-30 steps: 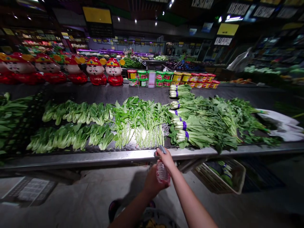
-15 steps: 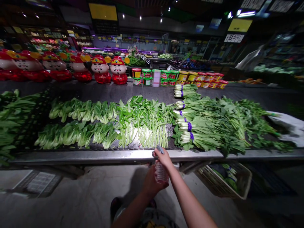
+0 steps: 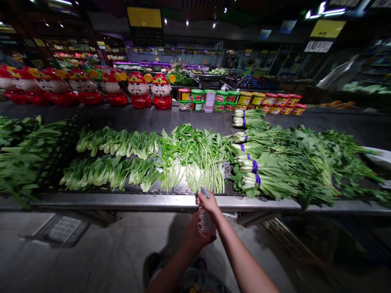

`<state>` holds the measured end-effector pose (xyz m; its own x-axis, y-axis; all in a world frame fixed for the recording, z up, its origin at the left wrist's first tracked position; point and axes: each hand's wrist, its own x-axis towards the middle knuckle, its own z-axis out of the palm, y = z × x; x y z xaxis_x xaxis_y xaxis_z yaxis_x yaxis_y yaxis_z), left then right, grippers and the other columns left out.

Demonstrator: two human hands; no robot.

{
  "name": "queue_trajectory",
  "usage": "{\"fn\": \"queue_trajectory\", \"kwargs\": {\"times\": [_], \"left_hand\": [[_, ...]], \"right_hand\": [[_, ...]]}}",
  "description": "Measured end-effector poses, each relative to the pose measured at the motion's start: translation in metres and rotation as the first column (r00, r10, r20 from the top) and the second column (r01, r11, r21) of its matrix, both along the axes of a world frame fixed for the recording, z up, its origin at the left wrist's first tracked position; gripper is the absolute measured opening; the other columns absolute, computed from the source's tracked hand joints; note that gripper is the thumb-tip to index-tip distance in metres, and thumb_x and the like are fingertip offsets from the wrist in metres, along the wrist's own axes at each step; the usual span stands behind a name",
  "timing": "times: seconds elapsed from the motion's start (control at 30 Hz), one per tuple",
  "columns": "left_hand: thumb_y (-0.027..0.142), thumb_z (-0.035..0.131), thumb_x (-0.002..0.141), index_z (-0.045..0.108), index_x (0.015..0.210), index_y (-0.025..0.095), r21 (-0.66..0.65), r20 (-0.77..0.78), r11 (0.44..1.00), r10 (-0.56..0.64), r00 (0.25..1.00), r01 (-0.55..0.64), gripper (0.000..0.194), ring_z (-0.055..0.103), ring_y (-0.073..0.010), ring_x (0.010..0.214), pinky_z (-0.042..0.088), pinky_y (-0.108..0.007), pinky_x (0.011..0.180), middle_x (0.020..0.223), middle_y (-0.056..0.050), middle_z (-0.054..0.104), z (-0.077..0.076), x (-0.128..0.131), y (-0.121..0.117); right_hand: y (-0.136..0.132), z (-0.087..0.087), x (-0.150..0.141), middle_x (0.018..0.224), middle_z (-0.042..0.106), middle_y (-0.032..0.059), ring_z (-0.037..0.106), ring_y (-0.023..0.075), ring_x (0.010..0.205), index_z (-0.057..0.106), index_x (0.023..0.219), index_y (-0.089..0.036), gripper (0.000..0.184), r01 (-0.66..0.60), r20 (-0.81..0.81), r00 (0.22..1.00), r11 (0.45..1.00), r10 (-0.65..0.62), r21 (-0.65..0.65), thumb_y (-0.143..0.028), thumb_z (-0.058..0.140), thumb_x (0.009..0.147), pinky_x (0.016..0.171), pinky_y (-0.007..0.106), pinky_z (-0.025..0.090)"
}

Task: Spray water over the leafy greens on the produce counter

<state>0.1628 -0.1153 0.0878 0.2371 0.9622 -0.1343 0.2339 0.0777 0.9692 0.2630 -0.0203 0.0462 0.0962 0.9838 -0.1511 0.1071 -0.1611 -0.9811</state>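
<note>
My left hand (image 3: 193, 238) is wrapped round the lower part of a small clear plastic spray bottle (image 3: 205, 221), held upright in front of the metal edge of a produce stand (image 3: 122, 201). My right hand (image 3: 210, 202) is closed over the bottle's top, fingers on the grey nozzle (image 3: 204, 192). Directly beyond the bottle lies a loose pile of long-stemmed leafy greens (image 3: 195, 158). To the left are rows of bok choy (image 3: 113, 158), and on the right lie bunched greens tied with purple bands (image 3: 275, 162).
Red figurine-shaped jars (image 3: 139, 90) and tubs with coloured lids (image 3: 244, 99) line the back of the stand. More greens (image 3: 21, 150) lie at far left. A floor drain grate (image 3: 62, 230) sits at lower left. Dark shop aisles lie behind.
The view has shifted to the left, so the display slid right in the frame and the basket under the stand left view. Both hands stay on the bottle in the same grip.
</note>
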Motion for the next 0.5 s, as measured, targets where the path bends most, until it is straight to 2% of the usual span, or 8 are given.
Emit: {"fn": "queue_trajectory", "kwargs": {"times": [0.13, 0.3, 0.5], "left_hand": [[0.013, 0.074, 0.05, 0.055, 0.093, 0.02, 0.056, -0.029, 0.998, 0.029, 0.999, -0.028, 0.047, 0.061, -0.0227, 0.083, 0.049, -0.03, 0.069, 0.091, -0.002, 0.066, 0.002, -0.012, 0.007], [0.014, 0.075, 0.049, 0.054, 0.091, 0.019, 0.063, -0.044, 0.997, 0.041, 0.998, -0.038, 0.047, 0.062, -0.0219, 0.079, 0.047, -0.029, 0.065, 0.088, -0.002, 0.065, 0.004, -0.022, 0.014], [0.019, 0.074, 0.053, 0.055, 0.093, 0.02, 0.092, 0.049, 0.996, -0.004, 0.999, -0.001, 0.045, 0.061, -0.021, 0.079, 0.048, -0.028, 0.067, 0.088, -0.002, 0.067, 0.01, -0.033, 0.02]], "right_hand": [[0.006, 0.005, -0.008, 0.061, 0.062, 0.0026, 0.054, 0.0137, 0.052, 0.058, 0.068, -0.017, 0.04, 0.002, 0.024, 1.0, 1.0, -0.001, -0.008, -0.057, 0.056, 0.071, 0.046, 0.024, 0.042], [0.012, 0.011, -0.018, 0.059, 0.06, 0.0007, 0.054, 0.013, 0.05, 0.055, 0.067, -0.019, 0.04, 0.0, 0.029, 1.0, 1.0, 0.0, -0.022, -0.058, 0.055, 0.071, 0.046, 0.024, 0.042], [0.017, 0.022, -0.029, 0.053, 0.057, 0.0, 0.054, 0.0145, 0.047, 0.055, 0.07, -0.019, 0.036, -0.005, -0.031, 1.0, 1.0, 0.005, -0.011, -0.056, 0.057, 0.072, 0.045, 0.026, 0.043]]}}
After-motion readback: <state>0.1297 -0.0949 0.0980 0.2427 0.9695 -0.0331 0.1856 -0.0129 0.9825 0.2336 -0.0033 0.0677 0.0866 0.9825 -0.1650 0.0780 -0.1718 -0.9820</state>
